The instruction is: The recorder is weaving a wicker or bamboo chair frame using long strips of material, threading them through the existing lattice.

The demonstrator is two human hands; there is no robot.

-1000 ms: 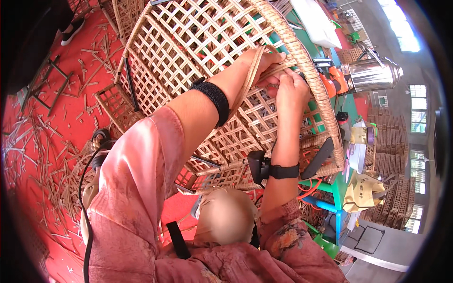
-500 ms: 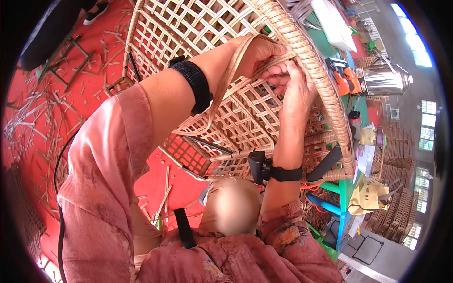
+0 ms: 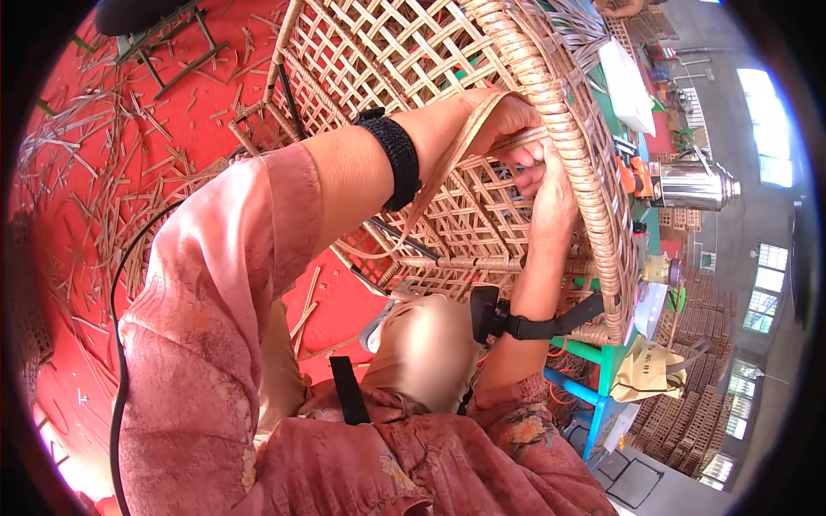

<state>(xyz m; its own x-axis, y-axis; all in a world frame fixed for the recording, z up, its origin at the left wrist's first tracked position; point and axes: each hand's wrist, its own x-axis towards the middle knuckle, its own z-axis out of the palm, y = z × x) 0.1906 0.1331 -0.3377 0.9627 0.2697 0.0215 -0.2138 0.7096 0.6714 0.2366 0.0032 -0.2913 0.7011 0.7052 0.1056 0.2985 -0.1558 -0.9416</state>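
Meeting beside the thick wrapped rim (image 3: 568,129) of a woven wicker piece (image 3: 379,34), the left hand (image 3: 509,119) and right hand (image 3: 553,191) curl close together at a flat tan strip (image 3: 457,148); from here I cannot tell which fingers grip it; the strip loops down past the left forearm; the wicker piece is in front of the person's knee (image 3: 423,348); a steel flask (image 3: 688,185) is beyond the rim.

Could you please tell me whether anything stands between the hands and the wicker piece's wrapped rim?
Nothing visible does: the left hand, holding the cane strip, and the right hand are both right beside the wrapped rim; overlapping fingers hide the exact contact.
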